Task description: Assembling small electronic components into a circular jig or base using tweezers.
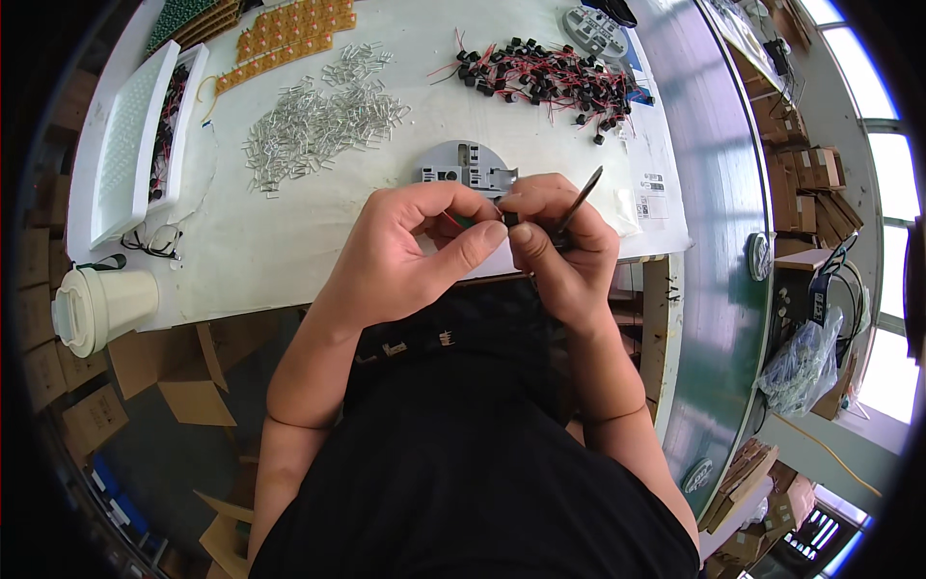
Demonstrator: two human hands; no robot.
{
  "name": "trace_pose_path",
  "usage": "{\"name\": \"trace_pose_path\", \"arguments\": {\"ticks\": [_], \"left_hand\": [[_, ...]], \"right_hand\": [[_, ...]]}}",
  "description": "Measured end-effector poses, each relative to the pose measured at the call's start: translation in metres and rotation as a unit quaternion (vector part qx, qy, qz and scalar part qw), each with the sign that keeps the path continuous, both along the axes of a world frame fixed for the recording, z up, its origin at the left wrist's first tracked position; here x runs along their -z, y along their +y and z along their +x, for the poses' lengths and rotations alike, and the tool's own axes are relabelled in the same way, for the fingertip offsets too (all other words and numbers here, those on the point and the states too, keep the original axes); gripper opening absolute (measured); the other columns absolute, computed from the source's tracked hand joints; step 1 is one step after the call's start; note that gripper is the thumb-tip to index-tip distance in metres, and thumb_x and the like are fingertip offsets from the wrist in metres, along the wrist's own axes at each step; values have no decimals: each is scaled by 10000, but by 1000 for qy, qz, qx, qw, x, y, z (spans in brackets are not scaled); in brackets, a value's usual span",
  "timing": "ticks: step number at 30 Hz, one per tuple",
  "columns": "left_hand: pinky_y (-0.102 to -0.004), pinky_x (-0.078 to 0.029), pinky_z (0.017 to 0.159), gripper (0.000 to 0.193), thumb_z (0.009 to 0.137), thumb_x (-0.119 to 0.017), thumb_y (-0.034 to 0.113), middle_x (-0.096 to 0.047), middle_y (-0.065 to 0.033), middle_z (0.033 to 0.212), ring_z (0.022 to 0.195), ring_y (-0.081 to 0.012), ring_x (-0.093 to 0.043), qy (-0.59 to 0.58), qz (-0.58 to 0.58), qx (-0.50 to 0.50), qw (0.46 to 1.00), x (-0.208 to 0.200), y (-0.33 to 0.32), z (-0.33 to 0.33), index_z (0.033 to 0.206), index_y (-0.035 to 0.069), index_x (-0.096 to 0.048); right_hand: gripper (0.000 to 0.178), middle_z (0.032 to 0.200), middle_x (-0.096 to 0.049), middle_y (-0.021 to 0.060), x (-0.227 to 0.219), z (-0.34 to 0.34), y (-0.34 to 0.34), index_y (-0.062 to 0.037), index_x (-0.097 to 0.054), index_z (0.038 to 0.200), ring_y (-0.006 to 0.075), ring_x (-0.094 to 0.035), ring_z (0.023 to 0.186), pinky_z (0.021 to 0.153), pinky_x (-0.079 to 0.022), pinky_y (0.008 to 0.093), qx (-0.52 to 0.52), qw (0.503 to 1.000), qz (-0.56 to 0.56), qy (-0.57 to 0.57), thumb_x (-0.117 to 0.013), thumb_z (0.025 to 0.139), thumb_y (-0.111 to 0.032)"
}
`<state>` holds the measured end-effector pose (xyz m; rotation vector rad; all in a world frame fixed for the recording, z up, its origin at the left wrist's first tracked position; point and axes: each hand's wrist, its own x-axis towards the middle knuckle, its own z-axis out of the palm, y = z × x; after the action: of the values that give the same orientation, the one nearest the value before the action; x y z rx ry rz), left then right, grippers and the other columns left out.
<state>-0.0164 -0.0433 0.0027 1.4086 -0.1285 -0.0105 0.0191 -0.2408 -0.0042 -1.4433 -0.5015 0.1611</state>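
Observation:
My left hand [405, 241] and my right hand [574, 241] meet over the near edge of the table, their fingertips pinched together. Between them is a small black component [510, 219], mostly covered by the fingers. A bit of red and green shows inside the curl of my left hand, too hidden to name. Across my right palm lies a slim dark pointed tool [587, 187], its tip sticking up to the right. Just beyond the fingers, a round grey fixture [446, 157] with black parts and slots rests on the table, its near side blocked by my hands.
Clear-silver small pins [323, 125] lie heaped left of centre. Black components with red wires [550, 77] are piled at the far right, beside another grey disc [595, 31]. Orange boards [289, 34], a white foam box [135, 145] and a cream lidded cup [116, 299] stand leftward.

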Motion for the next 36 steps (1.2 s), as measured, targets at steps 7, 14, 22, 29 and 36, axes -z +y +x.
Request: {"name": "trace_pose_path", "arguments": {"ticks": [7, 14, 22, 29, 36], "left_hand": [[-238, -482, 607, 151, 950, -779, 156, -694, 6, 791, 659, -52, -604, -17, 154, -3, 988, -1, 30, 8, 922, 10, -752], [-377, -532, 621, 96, 863, -771, 174, -663, -69, 755, 684, -238, -650, -102, 416, -100, 898, 19, 9, 21, 868, 82, -747], [-428, -541, 801, 285, 811, -803, 184, -671, -79, 947, 903, -306, -646, -160, 417, -174, 878, 32, 5, 19, 1063, 89, -708], [-455, -496, 985, 554, 787, -858, 207, -667, -112, 1164, 1114, -350, -606, -190, 411, -231, 861, 51, -7, 17, 1280, 76, -640], [-446, -492, 986, 593, 764, -873, 238, -644, -95, 1154, 1121, -338, -599, -174, 429, -218, 859, 54, -5, 16, 1289, 105, -632]], "right_hand": [[181, 1162, -648, 120, -7, 12, -8, 41, -710, 1100, 96, -600, 768, 623, -493, 212, 15, 993, -86, -78, -718, 922, 73], [130, 1116, -679, 88, 1, 35, -9, 11, -737, 1006, 188, -676, 742, 643, -542, 324, 23, 930, -318, -182, -760, 880, 31], [140, 1153, -706, 75, -14, 28, 0, -15, -742, 1000, 322, -737, 785, 687, -575, 410, -7, 817, -521, -246, -788, 889, -87], [188, 1023, -704, 131, 15, 24, -16, -10, -699, 1052, 204, -659, 629, 582, -527, 328, 11, 917, -316, -244, -712, 1010, -193], [428, 778, -600, 102, 21, 50, 27, 18, -567, 870, 119, -444, 538, 501, -368, 273, 36, 996, 75, -33, -461, 1161, -279]]}}
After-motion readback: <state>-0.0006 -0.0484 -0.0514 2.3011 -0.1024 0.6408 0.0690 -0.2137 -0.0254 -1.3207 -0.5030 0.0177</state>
